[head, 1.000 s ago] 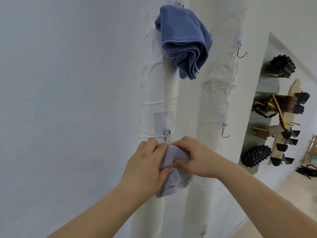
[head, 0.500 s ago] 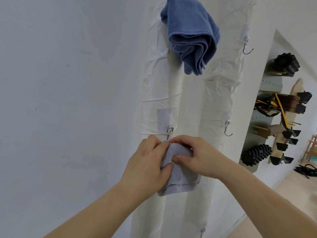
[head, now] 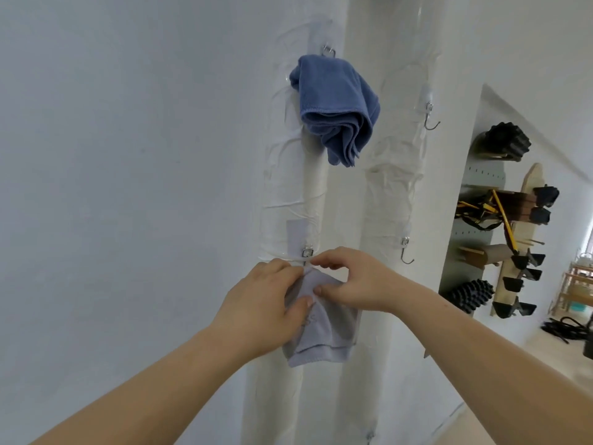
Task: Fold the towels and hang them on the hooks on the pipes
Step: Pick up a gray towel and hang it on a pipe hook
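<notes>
A folded pale lilac towel (head: 321,335) hangs against the left white pipe (head: 288,194), its top just under the lower hook (head: 307,252). My left hand (head: 260,303) pinches its upper left part. My right hand (head: 356,281) pinches its top edge from the right. The hook's tip is hidden behind my fingers, so I cannot tell whether the towel is on it. Higher up, a folded blue towel (head: 337,107) hangs from the upper hook (head: 328,51) of the same pipe.
The right pipe (head: 394,175) carries two bare metal hooks, an upper hook (head: 430,118) and a lower hook (head: 406,252). A white wall (head: 128,187) fills the left. At the right, a pegboard rack (head: 500,220) holds black and wooden tools, with cables on the floor (head: 564,329).
The view has tilted upward, so the blue towel sits lower in the frame. Both hands stay on the lilac towel below the hook, and more of the towel hangs out beneath them.
</notes>
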Available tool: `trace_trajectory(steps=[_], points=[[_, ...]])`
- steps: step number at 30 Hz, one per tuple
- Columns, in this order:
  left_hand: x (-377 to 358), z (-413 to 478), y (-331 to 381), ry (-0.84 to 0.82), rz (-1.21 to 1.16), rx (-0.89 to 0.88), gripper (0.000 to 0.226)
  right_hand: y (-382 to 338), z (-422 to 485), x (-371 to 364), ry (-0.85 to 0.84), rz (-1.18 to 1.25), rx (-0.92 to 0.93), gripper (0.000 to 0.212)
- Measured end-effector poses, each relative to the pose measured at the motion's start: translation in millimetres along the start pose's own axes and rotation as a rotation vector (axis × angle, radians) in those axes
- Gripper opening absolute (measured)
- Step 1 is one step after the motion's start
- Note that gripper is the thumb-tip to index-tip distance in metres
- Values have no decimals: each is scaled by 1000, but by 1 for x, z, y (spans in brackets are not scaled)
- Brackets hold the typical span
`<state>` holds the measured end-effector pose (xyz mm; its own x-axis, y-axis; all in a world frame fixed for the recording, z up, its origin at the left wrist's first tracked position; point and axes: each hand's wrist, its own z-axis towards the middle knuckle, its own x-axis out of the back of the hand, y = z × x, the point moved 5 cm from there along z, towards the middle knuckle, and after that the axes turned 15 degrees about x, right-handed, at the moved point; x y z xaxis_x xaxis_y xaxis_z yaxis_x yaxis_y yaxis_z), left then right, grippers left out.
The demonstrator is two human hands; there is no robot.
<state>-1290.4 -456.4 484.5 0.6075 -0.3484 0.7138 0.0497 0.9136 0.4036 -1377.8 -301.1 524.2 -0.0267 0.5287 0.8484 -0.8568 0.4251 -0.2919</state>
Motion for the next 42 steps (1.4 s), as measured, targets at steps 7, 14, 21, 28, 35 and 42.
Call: trace_trajectory(steps=[7,14,21,28,35,42], points=[[11,-19,-9,10,-66,3,42,1,-4,6,99,-19,2,29],[2,-15,-7,-66,37,26,41,-8,-2,-8,89,-27,-33,32],[-18,-1,-11,-123,-33,183,44,-6,-8,-22,-7,-44,3,42],[-33,0,-14,-129,-127,237,36,-1,3,-22,-40,13,-17,28],[-36,3,-20,-200,-243,273,29,6,-3,-28,101,189,-53,25],[-23,1,-14,-128,-350,265,44,24,-18,-28,182,535,-202,28]])
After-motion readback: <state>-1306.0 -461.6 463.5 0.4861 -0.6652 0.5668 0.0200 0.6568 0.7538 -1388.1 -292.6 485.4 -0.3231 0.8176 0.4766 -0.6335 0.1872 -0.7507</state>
